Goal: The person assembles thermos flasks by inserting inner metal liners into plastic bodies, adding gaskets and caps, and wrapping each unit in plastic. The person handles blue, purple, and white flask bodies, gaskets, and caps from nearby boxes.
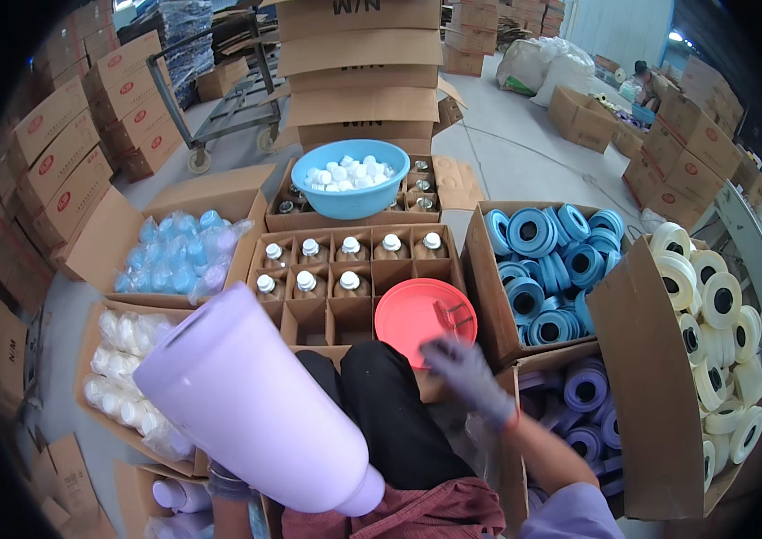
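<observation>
A large lavender tapered bottle-shaped shell [264, 409] tilts across my lap, wide end up to the left, narrow neck down to the right. My left hand [230, 482], gloved, is under the shell's lower left side and holds it; the shell hides its fingers. My right hand [466, 373], in a grey glove, hovers at the lower right rim of a red round tray [403, 319], its fingers loosely bent and apart. Dark, thin pieces [458, 316] lie on the tray. The tray rests on a divided carton [313, 334] of bottles with white caps [349, 281].
Behind stands a blue basin [345, 205] of white caps. Cartons of blue rings [532, 232], purple rings [585, 386] and cream rings [722, 301] stand at right. At left are cartons of bagged blue parts [179, 251] and white parts [125, 377]. A wheeled cart [228, 126] is farther back.
</observation>
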Motion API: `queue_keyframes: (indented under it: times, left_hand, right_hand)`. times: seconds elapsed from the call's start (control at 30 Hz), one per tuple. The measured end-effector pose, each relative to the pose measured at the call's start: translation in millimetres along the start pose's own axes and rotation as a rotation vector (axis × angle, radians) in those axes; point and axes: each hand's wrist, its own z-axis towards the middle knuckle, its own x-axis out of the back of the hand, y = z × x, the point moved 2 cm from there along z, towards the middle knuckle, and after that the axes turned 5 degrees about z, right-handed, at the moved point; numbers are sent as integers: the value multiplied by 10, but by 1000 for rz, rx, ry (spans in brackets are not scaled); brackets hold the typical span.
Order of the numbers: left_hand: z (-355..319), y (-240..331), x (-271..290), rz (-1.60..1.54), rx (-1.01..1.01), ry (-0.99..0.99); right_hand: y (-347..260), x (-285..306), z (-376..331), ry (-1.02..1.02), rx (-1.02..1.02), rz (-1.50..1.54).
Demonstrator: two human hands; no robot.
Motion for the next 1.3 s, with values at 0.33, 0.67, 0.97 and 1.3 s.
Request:
queue_keyframes:
  times: [0.33,0.67,0.97,1.3]
  left_hand:
    - [-196,-53,-896,291,617,-489]
    - [13,-203,-745,282,781,-624]
    - [-117,-51,-811,360,732,-741]
    - [-968,359,-978,775,306,-413]
  right_hand:
    - [1847,562,1317,7,-274,-1363]
    - [-984,511,225,-546,262,307]
    - [-1818,139,-224,-911,468,-456]
    - [-1490,-184,-154,-609,111,-592]
